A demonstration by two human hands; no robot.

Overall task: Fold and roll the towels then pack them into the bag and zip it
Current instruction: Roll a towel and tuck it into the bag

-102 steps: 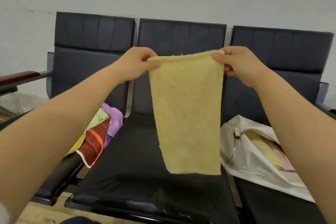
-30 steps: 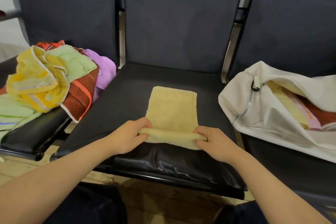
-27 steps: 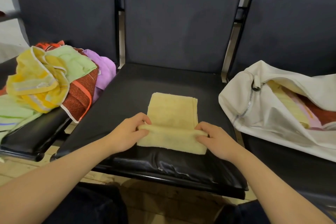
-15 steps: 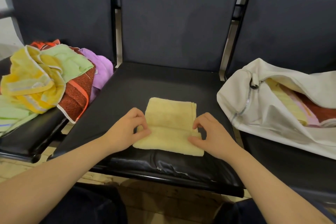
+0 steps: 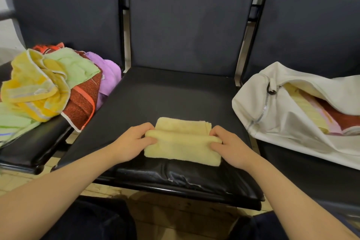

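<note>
Yellow towel (image 5: 181,143) lay partly rolled near front edge of middle seat (image 5: 165,95). Left hand (image 5: 130,142) gripped roll's left end, right hand (image 5: 231,147) its right end, fingers (image 5: 151,140) curled round cloth. White bag (image 5: 282,119) lay unzipped on right seat (image 5: 311,181), towels inside. Towel pile (image 5: 48,87) lay on left seat (image 5: 29,142).

Bare forearms (image 5: 58,185) lead back from the left grip (image 5: 132,142) and the right grip (image 5: 231,146). Dark navy cloth trousers (image 5: 93,218) cover the legs, seen below and behind both grips.
</note>
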